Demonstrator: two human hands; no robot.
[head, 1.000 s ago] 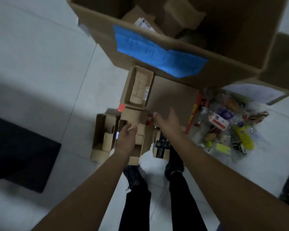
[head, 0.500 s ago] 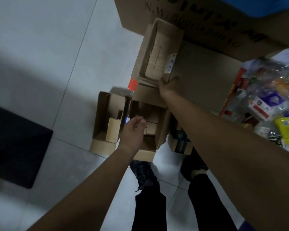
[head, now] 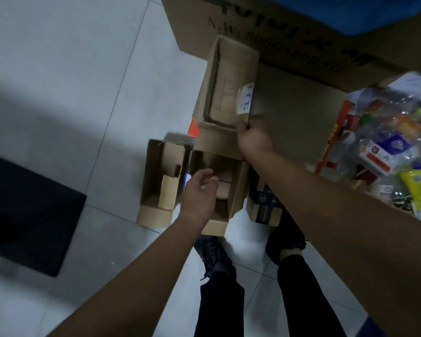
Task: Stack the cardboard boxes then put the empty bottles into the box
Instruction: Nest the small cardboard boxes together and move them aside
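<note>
— What are you wearing?
— Plain black trousers (head: 219,310) on both legs, and dark lace-up shoes. My left shoe (head: 214,254) shows its lacing along the top, with a lace end sticking out at its side.
— And the other one?
— My right shoe (head: 287,239), just beside the left shoe, is dark too. A strip of bare ankle (head: 289,254) shows under the hem.
— Arms?
— My forearms (head: 131,276) are bare right through to the fingers (head: 203,173).

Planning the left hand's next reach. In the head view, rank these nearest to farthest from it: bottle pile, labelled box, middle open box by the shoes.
1. Open box, directly beneath the left hand.
2. Labelled box, ahead, gripped by the right hand.
3. Bottle pile, far right.
</note>
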